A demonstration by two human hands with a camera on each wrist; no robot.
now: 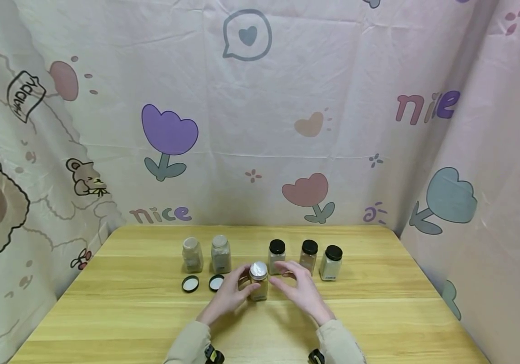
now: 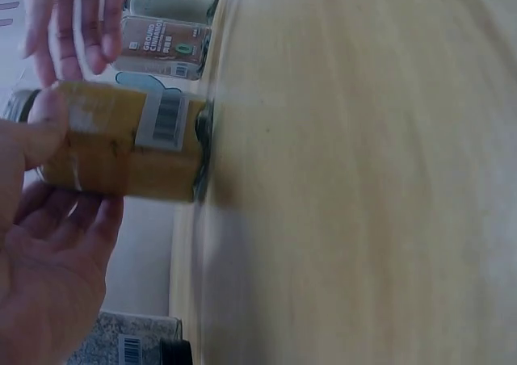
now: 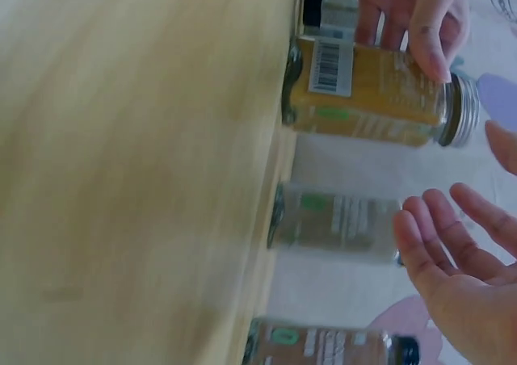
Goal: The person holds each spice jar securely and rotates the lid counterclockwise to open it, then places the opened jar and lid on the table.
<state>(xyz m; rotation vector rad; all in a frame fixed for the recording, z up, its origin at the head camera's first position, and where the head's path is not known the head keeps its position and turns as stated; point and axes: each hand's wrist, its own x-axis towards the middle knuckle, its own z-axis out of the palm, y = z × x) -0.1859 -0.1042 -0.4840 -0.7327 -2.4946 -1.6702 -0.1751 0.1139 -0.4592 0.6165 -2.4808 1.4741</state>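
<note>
A glass spice jar [image 1: 259,288] of yellow-brown powder stands upright near the middle of the wooden table, its silvery top facing up. My left hand [image 1: 232,293] grips this jar from the left; in the left wrist view the thumb lies across the near side of the jar [image 2: 121,139] and the fingers curl behind it. To the right of the jar is my right hand [image 1: 300,290], fingers loosely bent and holding nothing. The right wrist view shows that hand [image 3: 460,260] apart from the yellow spice jar [image 3: 363,90], palm turned toward it.
Two jars without black lids, a shorter one [image 1: 192,255] and a taller one [image 1: 221,255], stand at the back left. Before them lie two upturned black lids [image 1: 190,284], white inside. Three black-capped jars [image 1: 331,264] stand at the back right, one labelled ground cinnamon [image 2: 161,46].
</note>
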